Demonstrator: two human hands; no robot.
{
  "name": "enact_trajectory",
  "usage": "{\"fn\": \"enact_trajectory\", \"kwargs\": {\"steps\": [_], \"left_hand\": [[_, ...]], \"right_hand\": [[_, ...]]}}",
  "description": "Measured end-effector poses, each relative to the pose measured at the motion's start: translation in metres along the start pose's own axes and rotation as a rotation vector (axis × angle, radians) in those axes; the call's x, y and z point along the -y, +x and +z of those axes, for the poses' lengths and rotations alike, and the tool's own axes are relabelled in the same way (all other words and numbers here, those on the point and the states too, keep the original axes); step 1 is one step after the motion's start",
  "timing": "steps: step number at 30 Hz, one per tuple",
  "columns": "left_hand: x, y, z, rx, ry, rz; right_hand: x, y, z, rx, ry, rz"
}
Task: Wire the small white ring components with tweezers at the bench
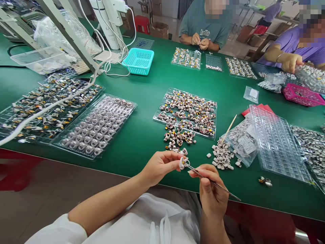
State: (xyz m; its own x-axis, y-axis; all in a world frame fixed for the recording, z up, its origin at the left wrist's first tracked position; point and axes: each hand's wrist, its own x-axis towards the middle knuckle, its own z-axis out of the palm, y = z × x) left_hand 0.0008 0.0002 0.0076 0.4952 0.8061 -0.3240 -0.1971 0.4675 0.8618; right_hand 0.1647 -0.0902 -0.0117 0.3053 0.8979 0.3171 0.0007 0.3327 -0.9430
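We are pinching a small white part (182, 163) in our left hand (157, 166); our right hand (212, 195) is clenching tweezers (195, 170), which are slanting up-left, tip touching the part's right side.

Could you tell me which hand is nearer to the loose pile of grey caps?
Right. The right hand, holding tweezers, sits just below-left of the caps; the left hand is farther left, pinching a white part.

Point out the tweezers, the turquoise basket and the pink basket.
tweezers (232, 195), head view, on the bare rear end of the shaft.
turquoise basket (137, 70), head view, on its front wall.
pink basket (301, 99), head view, on its near wall.
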Motion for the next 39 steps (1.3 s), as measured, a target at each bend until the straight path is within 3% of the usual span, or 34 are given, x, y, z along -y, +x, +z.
{"fn": "enact_trajectory", "kwargs": {"steps": [5,15,18,20,23,25,29,34,39], "left_hand": [[-0.001,0.000,0.000,0.017,0.007,-0.025],[0.003,0.002,-0.001,0.128,0.094,-0.157],[0.004,0.005,0.000,0.140,0.140,-0.155],[0.004,0.006,-0.001,0.125,0.171,-0.144],[0.005,0.008,-0.002,0.097,0.206,-0.127],[0.006,0.009,-0.001,0.089,0.216,-0.120],[0.009,0.013,0.008,0.099,0.209,-0.123],[0.007,0.013,0.013,0.085,0.204,-0.109],[0.004,0.010,0.008,0.070,0.187,-0.101]], "right_hand": [[0.002,0.007,-0.007,0.078,-0.015,-0.022],[0.025,0.017,-0.027,0.418,-0.276,-0.065],[0.031,0.011,-0.033,0.365,-0.270,-0.074],[0.035,0.008,-0.047,0.214,-0.304,-0.061],[0.038,0.011,-0.078,-0.070,-0.534,-0.040],[0.034,0.020,-0.099,-0.112,-0.777,-0.014],[0.013,0.051,-0.116,0.051,-1.069,-0.060],[-0.012,0.085,-0.101,0.271,-1.334,-0.004],[-0.031,0.098,-0.088,0.295,-1.448,-0.018]]}}
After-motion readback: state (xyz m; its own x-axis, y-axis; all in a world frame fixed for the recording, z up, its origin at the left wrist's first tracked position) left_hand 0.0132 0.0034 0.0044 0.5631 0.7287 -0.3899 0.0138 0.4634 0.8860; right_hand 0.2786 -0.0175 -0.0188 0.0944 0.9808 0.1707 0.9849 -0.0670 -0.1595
